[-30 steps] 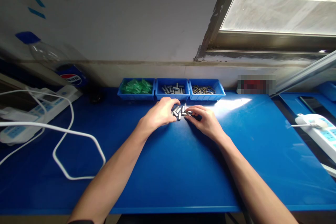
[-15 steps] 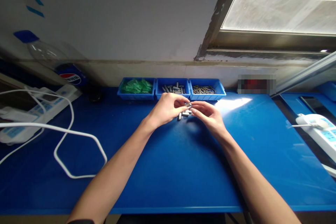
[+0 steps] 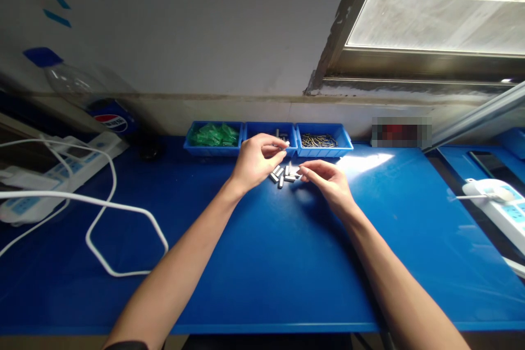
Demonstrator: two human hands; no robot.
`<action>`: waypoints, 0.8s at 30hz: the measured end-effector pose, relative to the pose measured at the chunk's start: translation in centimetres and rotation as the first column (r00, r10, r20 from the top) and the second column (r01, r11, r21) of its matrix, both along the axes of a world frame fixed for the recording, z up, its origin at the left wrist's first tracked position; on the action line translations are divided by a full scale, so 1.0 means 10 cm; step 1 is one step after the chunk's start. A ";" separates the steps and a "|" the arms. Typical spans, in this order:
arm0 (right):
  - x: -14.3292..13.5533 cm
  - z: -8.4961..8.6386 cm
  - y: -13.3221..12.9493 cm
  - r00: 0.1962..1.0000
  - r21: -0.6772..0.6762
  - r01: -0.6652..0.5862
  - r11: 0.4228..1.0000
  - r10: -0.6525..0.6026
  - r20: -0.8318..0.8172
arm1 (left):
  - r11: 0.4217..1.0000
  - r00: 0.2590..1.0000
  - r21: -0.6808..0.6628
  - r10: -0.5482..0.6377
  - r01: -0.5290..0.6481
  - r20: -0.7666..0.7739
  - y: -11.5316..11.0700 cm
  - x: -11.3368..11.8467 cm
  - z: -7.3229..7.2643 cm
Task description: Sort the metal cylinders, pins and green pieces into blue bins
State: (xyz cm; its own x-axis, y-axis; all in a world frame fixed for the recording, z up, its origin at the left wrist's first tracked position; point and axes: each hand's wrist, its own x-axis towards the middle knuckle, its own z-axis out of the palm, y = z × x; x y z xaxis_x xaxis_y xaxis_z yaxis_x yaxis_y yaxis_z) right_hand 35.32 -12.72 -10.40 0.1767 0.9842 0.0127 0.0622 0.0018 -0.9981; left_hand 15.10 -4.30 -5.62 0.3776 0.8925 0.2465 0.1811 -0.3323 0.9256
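My left hand (image 3: 256,159) hovers at the front of the middle blue bin (image 3: 268,151), thumb and fingers a little apart. A tiny bright spot shows by its fingertips; I cannot tell what it is. My right hand (image 3: 328,181) is at the right side of a small pile of short grey metal pieces (image 3: 280,181) on the table. Its thumb and index finger are pinched together; what is between them is too small to make out. More grey pieces lie in the middle bin, partly hidden behind my left hand.
The left bin (image 3: 188,141) holds green plastic pieces, and the right bin (image 3: 348,145) holds many thin screw-like parts. White cables (image 3: 159,232) and a power strip (image 3: 110,145) lie at left, near a bottle (image 3: 115,115). Another power strip (image 3: 488,197) is at right.
My hands, together over the pile before, have separated. The left moved back and left to the middle bin; the right stayed by the pile. More of the loose pieces are visible.
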 end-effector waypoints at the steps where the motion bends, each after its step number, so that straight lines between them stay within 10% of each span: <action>1: 0.00 0.00 0.00 1.000 -0.003 -0.001 1.000 0.001 -0.003 | 1.000 1.000 0.010 0.012 -0.013 0.020 0.02 0.00 -0.01; 8: 0.00 0.00 0.00 1.000 -0.019 -0.014 1.000 0.014 0.015 | 0.990 0.962 0.110 -0.054 0.086 -0.266 0.04 -0.08 0.05; 14: 0.01 0.00 0.00 1.000 -0.014 -0.013 1.000 0.014 0.024 | 0.953 0.719 0.067 -0.176 0.296 -0.672 0.00 -0.17 -0.02; 24: 0.01 0.01 0.00 0.999 -0.009 -0.013 1.000 0.014 0.048 | 0.967 0.666 0.066 -0.119 0.245 -0.737 0.00 -0.12 -0.06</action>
